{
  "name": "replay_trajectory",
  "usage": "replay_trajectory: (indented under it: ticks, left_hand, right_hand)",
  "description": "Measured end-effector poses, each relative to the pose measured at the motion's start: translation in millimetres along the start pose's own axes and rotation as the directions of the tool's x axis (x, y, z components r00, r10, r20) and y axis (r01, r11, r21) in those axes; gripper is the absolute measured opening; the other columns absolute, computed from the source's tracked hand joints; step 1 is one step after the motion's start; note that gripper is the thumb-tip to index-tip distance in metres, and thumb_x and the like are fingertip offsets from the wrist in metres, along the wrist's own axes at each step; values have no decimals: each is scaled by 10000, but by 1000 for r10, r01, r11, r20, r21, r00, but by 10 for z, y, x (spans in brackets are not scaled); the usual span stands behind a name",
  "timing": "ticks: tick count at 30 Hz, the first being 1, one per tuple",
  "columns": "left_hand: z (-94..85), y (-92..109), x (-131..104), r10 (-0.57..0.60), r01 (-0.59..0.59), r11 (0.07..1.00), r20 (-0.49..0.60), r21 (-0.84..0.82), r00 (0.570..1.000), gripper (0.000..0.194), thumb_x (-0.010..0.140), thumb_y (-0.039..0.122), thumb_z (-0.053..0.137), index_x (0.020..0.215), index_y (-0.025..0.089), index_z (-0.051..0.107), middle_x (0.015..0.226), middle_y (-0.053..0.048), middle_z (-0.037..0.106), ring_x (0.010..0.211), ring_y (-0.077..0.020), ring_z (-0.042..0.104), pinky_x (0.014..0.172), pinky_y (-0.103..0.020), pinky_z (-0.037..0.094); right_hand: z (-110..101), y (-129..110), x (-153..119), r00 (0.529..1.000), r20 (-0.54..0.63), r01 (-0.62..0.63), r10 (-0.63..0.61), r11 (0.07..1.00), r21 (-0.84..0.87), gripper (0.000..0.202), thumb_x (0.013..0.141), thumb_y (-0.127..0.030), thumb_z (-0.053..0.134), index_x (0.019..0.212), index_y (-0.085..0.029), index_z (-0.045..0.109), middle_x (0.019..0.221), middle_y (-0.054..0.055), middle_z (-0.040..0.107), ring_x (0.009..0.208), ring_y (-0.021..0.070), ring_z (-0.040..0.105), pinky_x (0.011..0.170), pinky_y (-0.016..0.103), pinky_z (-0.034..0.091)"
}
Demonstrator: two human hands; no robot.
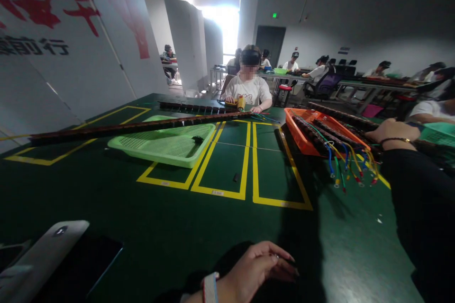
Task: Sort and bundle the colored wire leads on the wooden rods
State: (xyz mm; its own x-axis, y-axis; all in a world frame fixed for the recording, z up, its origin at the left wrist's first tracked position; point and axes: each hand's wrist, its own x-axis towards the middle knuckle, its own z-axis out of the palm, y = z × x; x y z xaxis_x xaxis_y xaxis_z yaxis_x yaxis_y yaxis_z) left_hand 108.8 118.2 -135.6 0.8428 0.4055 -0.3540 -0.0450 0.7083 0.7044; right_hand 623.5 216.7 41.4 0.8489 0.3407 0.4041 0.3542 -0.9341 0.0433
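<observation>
My left hand (258, 265) is low in the middle of the head view, above the green tabletop. Its fingers stretch to the right, loosely bent, with nothing seen in them. Out at the right, my right hand (393, 131) closes over a long dark ribbed wire bundle (341, 114) beside an orange basket (289, 125); most of its fingertips are hidden. The basket holds more dark wrapped wire bundles (309, 135). Their blue, green and yellow wire ends (350, 163) with ring terminals hang over the near edge.
A light green basket (159, 156) stands left of centre, with a long dark bundle (135, 127) lying across it. Yellow tape frames (218, 194) mark the table. A phone (59, 251) lies front left. Opposite sits a co-worker (249, 87) handling wires; a teal basket (441, 133) is far right.
</observation>
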Motion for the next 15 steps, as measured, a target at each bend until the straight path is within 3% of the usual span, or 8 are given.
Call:
replay_trajectory:
  ticks: [3, 10, 14, 15]
  left_hand:
    - [-8, -1, 13, -8, 8, 1000, 15, 1, 1000, 279, 698, 269, 519, 904, 113, 623, 911, -97, 684, 870, -157, 663, 882, -280, 482]
    - [-26, 0, 65, -23, 23, 999, 7, -24, 1000, 243, 686, 284, 564, 877, 144, 616, 873, -55, 696, 848, -139, 669, 861, -252, 493]
    - [-74, -41, 117, -16, 17, 999, 29, -42, 999, 225, 676, 277, 573, 859, 158, 627, 856, -41, 698, 834, -134, 673, 840, -245, 504]
    - [-86, -49, 129, -15, 17, 999, 33, -46, 999, 223, 673, 275, 574, 856, 159, 630, 851, -38, 697, 834, -134, 674, 839, -246, 507]
  right_hand:
    - [87, 17, 8, 968, 206, -163, 142, 982, 92, 1042, 525, -685, 665, 1343, -84, 431, 900, 320, 531, 1156, 300, 505, 746, 350, 275]
    - [152, -266, 26, 964, 176, -237, 198, 942, 237, 1136, 532, -837, 495, 1338, -40, 427, 923, 390, 502, 1186, 349, 484, 749, 400, 248]
    - [290, -375, 147, 957, 181, -268, 226, 927, 262, 1245, 455, -902, 446, 1275, 33, 490, 742, 382, 500, 1068, 348, 553, 711, 406, 248]
    - [336, -364, 195, 974, 124, -216, 188, 938, 272, 1222, 461, -912, 421, 1195, 56, 555, 658, 354, 491, 970, 323, 591, 698, 394, 256]
